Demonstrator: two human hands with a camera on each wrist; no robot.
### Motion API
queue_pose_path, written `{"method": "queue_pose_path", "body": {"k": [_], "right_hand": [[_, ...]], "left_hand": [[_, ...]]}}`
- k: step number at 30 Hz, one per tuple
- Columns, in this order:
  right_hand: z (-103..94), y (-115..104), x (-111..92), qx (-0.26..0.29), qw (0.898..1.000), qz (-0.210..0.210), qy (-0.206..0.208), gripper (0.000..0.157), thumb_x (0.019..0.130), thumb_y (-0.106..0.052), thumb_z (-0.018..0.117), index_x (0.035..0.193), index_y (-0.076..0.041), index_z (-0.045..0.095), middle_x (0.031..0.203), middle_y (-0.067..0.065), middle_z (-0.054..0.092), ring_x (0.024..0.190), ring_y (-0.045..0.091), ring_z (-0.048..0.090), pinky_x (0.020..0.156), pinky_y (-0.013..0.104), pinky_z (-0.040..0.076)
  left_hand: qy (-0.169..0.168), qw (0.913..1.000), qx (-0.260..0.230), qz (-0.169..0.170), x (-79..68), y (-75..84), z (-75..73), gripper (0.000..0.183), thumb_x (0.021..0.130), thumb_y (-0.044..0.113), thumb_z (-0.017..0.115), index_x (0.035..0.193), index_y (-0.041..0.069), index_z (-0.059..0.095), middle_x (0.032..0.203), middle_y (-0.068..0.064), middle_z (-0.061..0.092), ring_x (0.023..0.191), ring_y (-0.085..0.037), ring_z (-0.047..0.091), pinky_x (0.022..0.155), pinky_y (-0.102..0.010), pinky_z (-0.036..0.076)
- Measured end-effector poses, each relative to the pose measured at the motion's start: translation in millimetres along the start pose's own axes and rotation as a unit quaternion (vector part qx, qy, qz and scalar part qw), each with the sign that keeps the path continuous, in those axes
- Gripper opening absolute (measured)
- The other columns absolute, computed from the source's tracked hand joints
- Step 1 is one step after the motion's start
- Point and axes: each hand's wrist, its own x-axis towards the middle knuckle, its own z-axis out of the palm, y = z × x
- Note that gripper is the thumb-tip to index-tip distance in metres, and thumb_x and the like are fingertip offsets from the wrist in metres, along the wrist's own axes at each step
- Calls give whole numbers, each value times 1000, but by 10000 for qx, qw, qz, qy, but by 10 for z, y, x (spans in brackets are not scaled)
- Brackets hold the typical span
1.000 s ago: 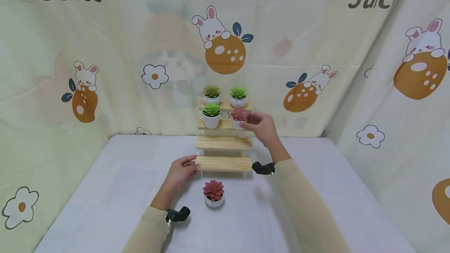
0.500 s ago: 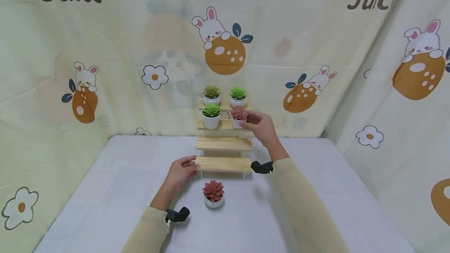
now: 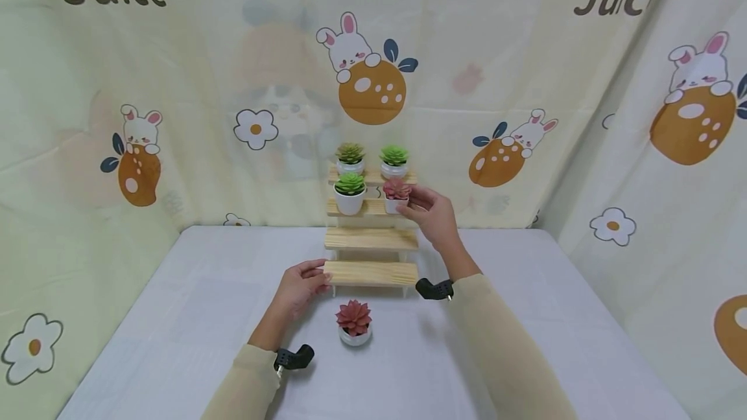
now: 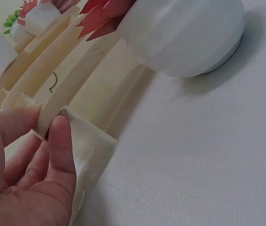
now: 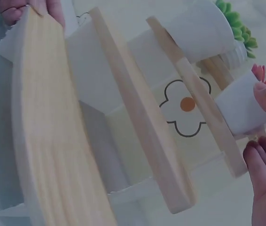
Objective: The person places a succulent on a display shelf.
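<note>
My left hand (image 3: 300, 288) pinches the left end of the lowest board of a tiered wooden stand (image 3: 371, 238), thumb on one face and fingers behind, as the left wrist view shows (image 4: 58, 103). My right hand (image 3: 434, 216) reaches to the right end of the second shelf from the top. There its thumb and fingers hold a pink-red succulent in a white pot (image 3: 397, 193). In the right wrist view the white pot (image 5: 243, 103) has its base against the board. A second red succulent in a rounded white pot (image 3: 354, 321) stands on the table before the stand.
A bright green succulent (image 3: 350, 193) shares that second shelf, at its left. Two potted succulents, one olive green (image 3: 350, 159) and one green (image 3: 394, 161), occupy the top shelf. A patterned curtain (image 3: 204, 180) hangs close behind the white-covered table (image 3: 204, 290).
</note>
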Motion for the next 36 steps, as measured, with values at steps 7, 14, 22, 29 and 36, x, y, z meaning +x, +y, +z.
{"method": "queue_pose_path", "body": {"k": [7,14,22,29,36], "right_hand": [[46,50,-287,414,9975,-348,453,58,87,-13,82,138,2,58,139,20,62,131,31,60,104,25,54],[167,127,-698,834,9943,-382,536,54,86,-7,82,134,5,61,135,23,64,130,37,60,103,25,54],[367,272,-1204,856,9963,-114,-12,53,84,-9,84,131,5,62,135,23,63,130,32,61,105,28,54],[516,416,-1562,802,9955,219,-457,57,80,-7,87,130,6,63,137,22,62,132,39,58,111,38,50],[612,552,-1779,907,9867,609,-1208,71,79,-8,88,139,9,53,148,28,52,139,44,50,114,42,47]], "left_hand": [[-34,10000,-41,56,-2,-2,-17,44,93,-3,69,136,-2,61,100,-9,68,81,-14,68,75,-26,63],[-48,10000,17,12,7,5,-7,44,93,-1,69,136,-2,61,102,-10,67,82,-14,68,76,-26,63],[-3,9999,131,-7,-1,3,-11,44,94,0,69,137,0,60,107,-12,68,85,-15,68,77,-27,64],[-47,10000,64,29,-6,29,-25,44,94,-2,68,138,-2,60,105,-11,68,84,-14,68,79,-28,63],[-27,10000,-10,46,1,11,-12,43,93,-3,68,136,-1,61,101,-9,68,82,-14,68,75,-26,63]]}}
